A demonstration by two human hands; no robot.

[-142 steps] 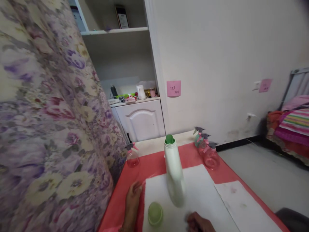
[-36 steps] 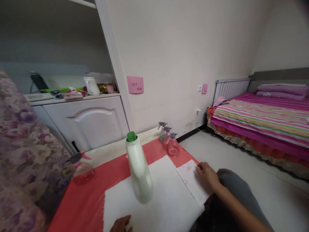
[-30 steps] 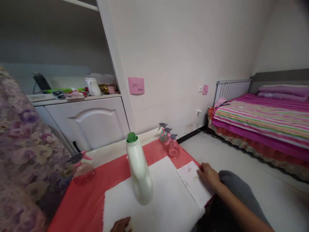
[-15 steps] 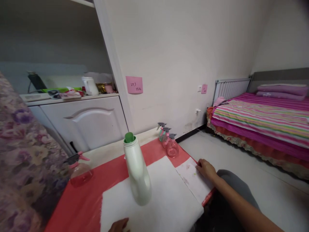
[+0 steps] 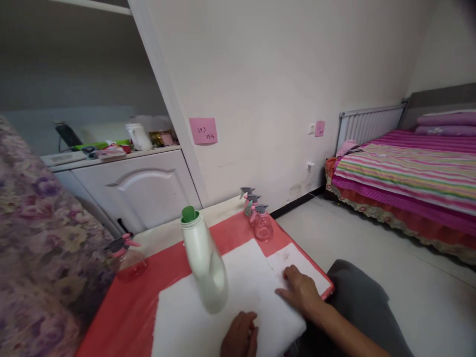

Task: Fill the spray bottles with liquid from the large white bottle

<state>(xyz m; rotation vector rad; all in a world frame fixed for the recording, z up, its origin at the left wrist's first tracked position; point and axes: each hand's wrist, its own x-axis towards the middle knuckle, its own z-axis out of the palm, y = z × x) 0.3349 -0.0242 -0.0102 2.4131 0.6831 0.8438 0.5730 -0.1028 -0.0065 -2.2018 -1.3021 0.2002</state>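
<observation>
My left hand (image 5: pixel 240 336) is low over the thick white cloth (image 5: pixel 186 317), its fingers curled towards the thumb. Whether anything small is between them I cannot make out. Above the seam of the cloth and a stained white sheet (image 5: pixel 314 270), my right hand (image 5: pixel 300 291) has its thumb and fingers apart, holding nothing. A pale green plastic jug (image 5: pixel 206 270) with an uncapped green spout (image 5: pixel 189 214) stands on the cloth, left of both hands. Near the far right corner stand three spray bottles, the closest one clear pink (image 5: pixel 264 229).
A red-covered table (image 5: pixel 122 302) carries these things, with another pink spray bottle (image 5: pixel 131 262) at its left. Floral curtain fabric (image 5: pixel 44 248) hangs at the left. Behind are a white cabinet (image 5: pixel 148 193) and the wall; a bed (image 5: pixel 409 168) stands at the right.
My right hand has moved left from the table's right edge onto the sheet beside the cloth. My left hand has come right and further into view. The jug stays standing.
</observation>
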